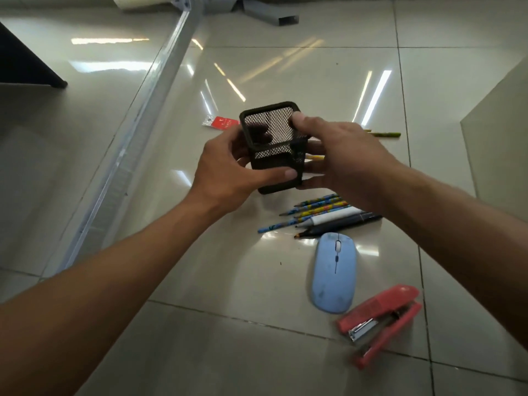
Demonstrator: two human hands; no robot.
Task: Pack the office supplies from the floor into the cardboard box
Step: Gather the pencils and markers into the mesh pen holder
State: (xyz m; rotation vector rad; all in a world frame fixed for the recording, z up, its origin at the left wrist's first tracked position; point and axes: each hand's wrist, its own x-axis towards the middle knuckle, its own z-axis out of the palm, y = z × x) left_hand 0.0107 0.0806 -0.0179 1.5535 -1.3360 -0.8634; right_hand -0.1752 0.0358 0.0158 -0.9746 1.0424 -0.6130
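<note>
Both hands are holding a black mesh pen holder (273,144) up above the tiled floor (200,281), its open top tilting toward the far side. The left hand (225,172) is wrapping the holder's left wall, thumb lying across the near face and fingers showing dark through the mesh, so its grip is clamped on the holder. The right hand (343,158) is clamping the right wall, thumb pressing over the rim and fingers curling beneath. On the floor just near of the holder, a bundle of patterned pencils (314,208) is lying beside a white marker (334,215) and 2 dark markers (340,224), all pointing left. Near of these, a pale blue computer mouse (334,274) is resting flat, and a red stapler (380,318) is lying just right and near of it, slightly blurred. Far of the right hand, a green pencil (384,134) is peeking out, and a yellow one (314,157) is showing between the fingers. A small red packet (221,121) is lying on the floor left of the holder's rim. A beige panel (500,132) is rising at the right edge; whether it is the cardboard box cannot be told. A grey metal rail (143,115) is running diagonally across the floor on the left.
</note>
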